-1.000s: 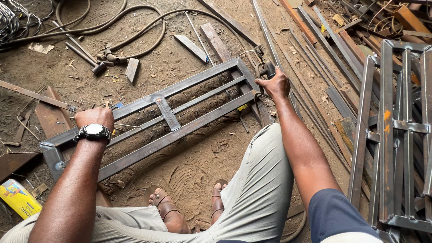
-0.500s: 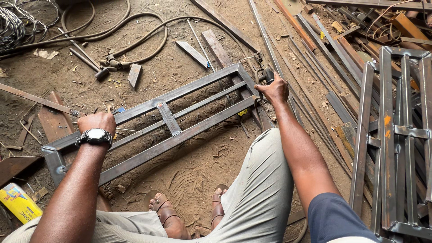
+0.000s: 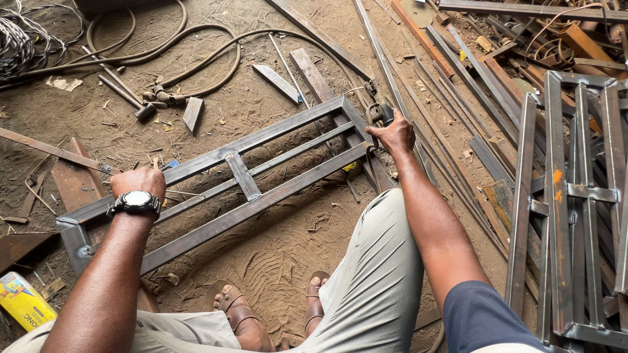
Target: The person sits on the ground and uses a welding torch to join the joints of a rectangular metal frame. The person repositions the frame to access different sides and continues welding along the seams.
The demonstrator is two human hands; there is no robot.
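A long grey metal frame (image 3: 248, 176) with a short bar across its middle lay slanted on the dirt floor (image 3: 275, 255). The left hand (image 3: 139, 183) was closed in a grip on its near rail. The right hand (image 3: 394, 134) was closed on the far corner, by a clamp (image 3: 381, 112). Hoses (image 3: 196, 46), a hammer (image 3: 127, 98), loose bars (image 3: 458, 111) and stacked frames (image 3: 569, 196) lay close around it.

Metal fabrication workshop, open dirt floor (image 3: 281, 261). Welded steel frame (image 3: 242, 176) at centre; more frames (image 3: 575, 196) stacked at right. Steel bars (image 3: 458, 78) and offcuts strewn across upper right. Hoses (image 3: 196, 39) looping across the top, wire coil (image 3: 16, 42) at upper left, hammer (image 3: 124, 88) below them.
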